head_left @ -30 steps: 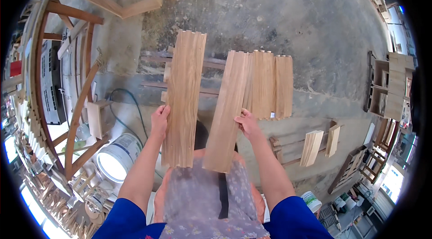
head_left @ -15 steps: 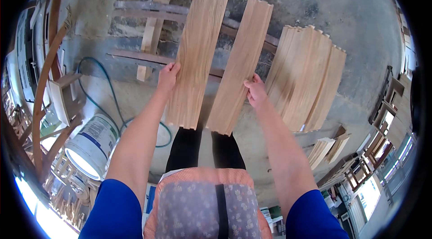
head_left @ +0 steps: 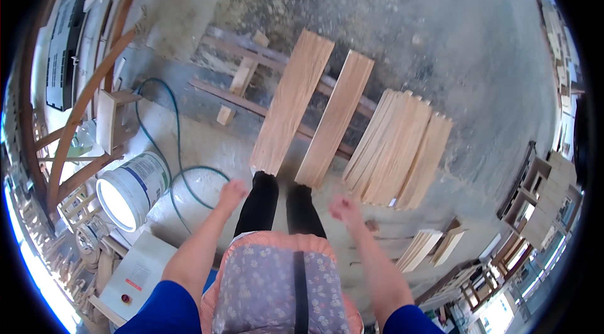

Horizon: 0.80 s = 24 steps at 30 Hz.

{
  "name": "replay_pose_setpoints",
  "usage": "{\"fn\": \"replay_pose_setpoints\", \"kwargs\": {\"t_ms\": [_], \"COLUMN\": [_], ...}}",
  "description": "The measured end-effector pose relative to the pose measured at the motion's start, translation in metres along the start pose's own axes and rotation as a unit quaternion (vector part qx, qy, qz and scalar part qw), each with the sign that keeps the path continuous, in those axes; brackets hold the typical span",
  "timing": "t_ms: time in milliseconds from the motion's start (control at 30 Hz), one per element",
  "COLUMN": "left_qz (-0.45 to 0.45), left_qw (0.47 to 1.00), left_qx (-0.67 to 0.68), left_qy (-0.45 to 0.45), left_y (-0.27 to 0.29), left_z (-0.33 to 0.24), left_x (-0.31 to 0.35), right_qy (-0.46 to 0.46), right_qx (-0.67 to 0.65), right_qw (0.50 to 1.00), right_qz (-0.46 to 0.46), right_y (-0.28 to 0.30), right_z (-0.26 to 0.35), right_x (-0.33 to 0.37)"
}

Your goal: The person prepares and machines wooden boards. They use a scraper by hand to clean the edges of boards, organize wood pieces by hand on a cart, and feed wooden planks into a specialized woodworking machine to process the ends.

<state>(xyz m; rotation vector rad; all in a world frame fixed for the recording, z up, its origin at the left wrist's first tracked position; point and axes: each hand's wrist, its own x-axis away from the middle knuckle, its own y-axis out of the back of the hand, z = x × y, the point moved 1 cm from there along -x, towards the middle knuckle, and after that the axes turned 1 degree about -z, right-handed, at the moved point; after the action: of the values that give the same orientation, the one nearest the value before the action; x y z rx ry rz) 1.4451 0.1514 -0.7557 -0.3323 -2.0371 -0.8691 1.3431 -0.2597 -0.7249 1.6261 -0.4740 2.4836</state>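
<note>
- While the narrow board (head_left: 336,117) lies across dark rails (head_left: 228,97), the wide board (head_left: 292,101) rests just left of it, the board pile (head_left: 393,148) right.
- Left hand (head_left: 233,194) and right hand (head_left: 345,208) flank its near end; neither grip holds wood, and blur hides whether fingers are clenched.
- Possible fault: the right leg (head_left: 303,211), close to that end, could knock it askew.

No wording or numbers legible anywhere. White bucket (head_left: 133,191) at left carries printed label (head_left: 151,175) with blue band; lettering too small and blurred. Pale grey box (head_left: 141,266) at lower left bears small red marking (head_left: 133,284), characters unreadable. Small white patch (head_left: 393,202) at near end of grouped boards (head_left: 397,151); cannot tell whether label.
</note>
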Motion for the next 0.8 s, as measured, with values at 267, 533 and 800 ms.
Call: {"fn": "replay_pose_setpoints", "kwargs": {"t_ms": [267,533,800], "left_qz": [-0.020,-0.111,-0.139], "left_qw": [0.990,0.941,0.903], "left_qx": [-0.083,0.305,0.394], "left_qy": [-0.116,0.090,0.097], "left_y": [0.057,0.071,0.055], "left_z": [0.063,0.005,0.057], "left_x": [0.217,0.307,0.403], "right_qy": [-0.106,-0.083,0.224], "right_qx": [0.093,0.106,0.362], "right_qw": [0.989,0.991,0.900], "right_qz": [0.048,0.026,0.095], "right_y": [0.140,0.140,-0.029], "right_z": [-0.063,0.096,0.197], "right_x": [0.162,0.156,0.190]}}
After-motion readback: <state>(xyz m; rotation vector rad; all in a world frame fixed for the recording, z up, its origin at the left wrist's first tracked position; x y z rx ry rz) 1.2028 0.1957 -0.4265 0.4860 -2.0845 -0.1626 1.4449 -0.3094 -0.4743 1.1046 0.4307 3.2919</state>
